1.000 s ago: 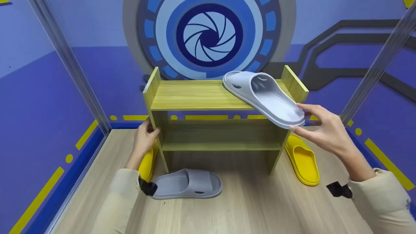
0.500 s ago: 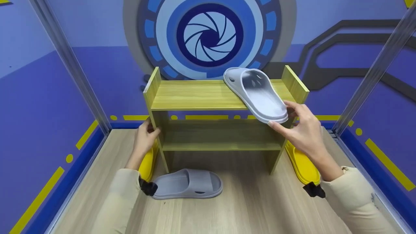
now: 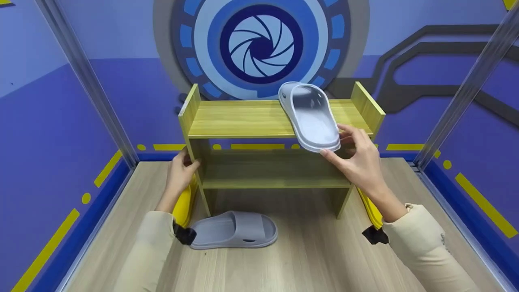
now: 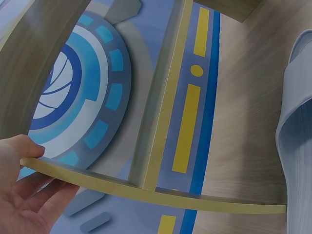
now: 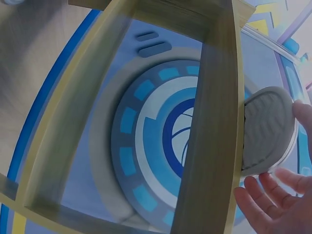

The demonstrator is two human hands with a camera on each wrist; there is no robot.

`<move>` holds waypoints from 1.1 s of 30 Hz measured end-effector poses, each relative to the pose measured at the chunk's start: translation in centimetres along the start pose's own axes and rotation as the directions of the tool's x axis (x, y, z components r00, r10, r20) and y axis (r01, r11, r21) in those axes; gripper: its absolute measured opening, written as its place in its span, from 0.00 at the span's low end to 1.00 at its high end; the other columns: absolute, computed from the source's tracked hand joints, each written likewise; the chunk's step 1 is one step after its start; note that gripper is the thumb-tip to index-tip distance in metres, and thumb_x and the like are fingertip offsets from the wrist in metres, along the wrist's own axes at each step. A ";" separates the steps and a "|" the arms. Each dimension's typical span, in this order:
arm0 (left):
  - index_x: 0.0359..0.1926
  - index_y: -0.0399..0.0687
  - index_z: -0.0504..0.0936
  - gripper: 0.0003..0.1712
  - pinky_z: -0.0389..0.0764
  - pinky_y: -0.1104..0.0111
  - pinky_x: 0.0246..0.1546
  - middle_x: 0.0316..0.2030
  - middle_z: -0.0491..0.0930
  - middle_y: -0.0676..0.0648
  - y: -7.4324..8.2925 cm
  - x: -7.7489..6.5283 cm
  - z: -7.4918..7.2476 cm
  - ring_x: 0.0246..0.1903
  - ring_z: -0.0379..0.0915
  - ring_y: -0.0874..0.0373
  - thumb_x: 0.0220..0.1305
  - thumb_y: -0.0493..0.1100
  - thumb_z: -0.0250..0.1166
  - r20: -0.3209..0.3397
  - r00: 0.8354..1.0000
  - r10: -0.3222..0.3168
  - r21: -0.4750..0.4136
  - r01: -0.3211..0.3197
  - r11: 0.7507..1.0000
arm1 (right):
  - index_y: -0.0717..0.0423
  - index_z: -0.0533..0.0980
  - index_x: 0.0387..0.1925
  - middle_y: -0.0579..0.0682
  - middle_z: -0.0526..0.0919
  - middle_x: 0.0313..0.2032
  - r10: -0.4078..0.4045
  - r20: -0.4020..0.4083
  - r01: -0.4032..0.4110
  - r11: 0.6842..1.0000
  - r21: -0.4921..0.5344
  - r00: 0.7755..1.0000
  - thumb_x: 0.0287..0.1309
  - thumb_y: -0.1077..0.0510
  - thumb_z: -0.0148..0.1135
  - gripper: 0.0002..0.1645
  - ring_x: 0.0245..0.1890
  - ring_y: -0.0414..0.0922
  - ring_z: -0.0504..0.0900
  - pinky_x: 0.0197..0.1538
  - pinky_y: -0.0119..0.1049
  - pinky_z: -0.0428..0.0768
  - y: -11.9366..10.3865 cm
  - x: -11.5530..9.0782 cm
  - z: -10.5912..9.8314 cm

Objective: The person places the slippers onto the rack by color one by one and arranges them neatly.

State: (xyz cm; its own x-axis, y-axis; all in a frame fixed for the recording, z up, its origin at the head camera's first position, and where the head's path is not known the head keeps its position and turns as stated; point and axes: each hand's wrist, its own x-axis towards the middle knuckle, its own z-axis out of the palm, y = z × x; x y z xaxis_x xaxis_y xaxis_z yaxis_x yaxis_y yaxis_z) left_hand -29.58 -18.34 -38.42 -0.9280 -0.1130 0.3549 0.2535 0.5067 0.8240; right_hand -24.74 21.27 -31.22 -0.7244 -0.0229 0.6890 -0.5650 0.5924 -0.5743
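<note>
Grip of the right hand point(image 3: 360, 165) is clamped on the heel end of a grey slipper point(image 3: 314, 121), thumb at the near rim and fingers along the right side; that hold keeps the palm out in front of the rack point(image 3: 369, 106) and lets the toe reach in over the top shelf point(image 3: 235, 117). The slipper points away from the person, its heel jutting past the shelf's front edge (the right wrist view shows ridged sole there), though I cannot tell how much of it rests on the board. The left hand point(image 3: 181, 172) has its own grip clamped on the rack's left panel point(image 4: 105, 183), thumb on the inner side and fingers outside, probably to steady a light frame. Further out, a second grey slipper point(image 3: 251, 229) lies on the table point(image 3: 304, 263) by the rack's left foot, toe to the right, within easy reach. One yellow slipper point(image 3: 184, 207) sits beside the rack on the left and another yellow slipper point(image 3: 372, 211) on the right, each partly covered by an arm; lying outside the frame, they leave its front accessible. Behind stands a patterned wall point(image 3: 121, 77).
</note>
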 end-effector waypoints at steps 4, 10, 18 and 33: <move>0.57 0.35 0.70 0.24 0.75 0.54 0.41 0.41 0.77 0.33 0.1 0.0 0.0 0.41 0.74 0.44 0.58 0.33 0.60 -0.005 1.000 0.007 0.001 -0.007 1.000 | 0.59 0.72 0.54 0.53 0.74 0.39 0.007 -0.007 -0.007 1.000 0.012 1.000 0.41 0.51 0.73 0.37 0.40 0.48 0.75 0.35 0.30 0.76 0.1 0.0 0.4; 0.56 0.34 0.71 0.24 0.75 0.54 0.41 0.41 0.77 0.33 0.0 -0.1 0.0 0.40 0.74 0.43 0.57 0.33 0.60 -0.011 1.000 0.016 0.014 -0.016 1.000 | 0.60 0.71 0.53 0.54 0.74 0.39 0.008 -0.016 -0.008 1.000 0.018 1.000 0.42 0.49 0.72 0.37 0.40 0.50 0.74 0.34 0.52 0.76 0.1 0.2 1.2; 0.56 0.35 0.71 0.24 0.75 0.54 0.40 0.40 0.77 0.34 0.1 -0.1 0.0 0.39 0.74 0.44 0.57 0.32 0.60 -0.024 0.999 0.026 0.016 -0.026 1.000 | 0.60 0.71 0.53 0.54 0.74 0.39 0.020 -0.032 -0.020 1.000 -0.001 0.999 0.41 0.46 0.72 0.38 0.39 0.49 0.73 0.34 0.50 0.75 0.0 0.7 1.9; 0.55 0.33 0.71 0.23 0.74 0.53 0.42 0.42 0.76 0.32 0.0 0.0 0.0 0.42 0.74 0.42 0.57 0.32 0.59 -0.014 1.000 0.007 -0.014 -0.007 1.000 | 0.60 0.72 0.52 0.54 0.74 0.38 0.016 -0.046 -0.018 0.999 -0.035 0.999 0.41 0.45 0.72 0.38 0.37 0.48 0.73 0.34 0.47 0.73 0.0 1.1 2.3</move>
State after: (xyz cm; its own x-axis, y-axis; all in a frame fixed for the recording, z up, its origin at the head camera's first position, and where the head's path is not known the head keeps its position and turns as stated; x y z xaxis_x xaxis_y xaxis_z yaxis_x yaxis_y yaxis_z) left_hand -29.63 -18.33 -38.46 -0.9224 -0.1210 0.3667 0.2639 0.4958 0.8274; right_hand -26.43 19.39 -31.52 -0.7145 0.0236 0.6992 -0.5378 0.6207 -0.5705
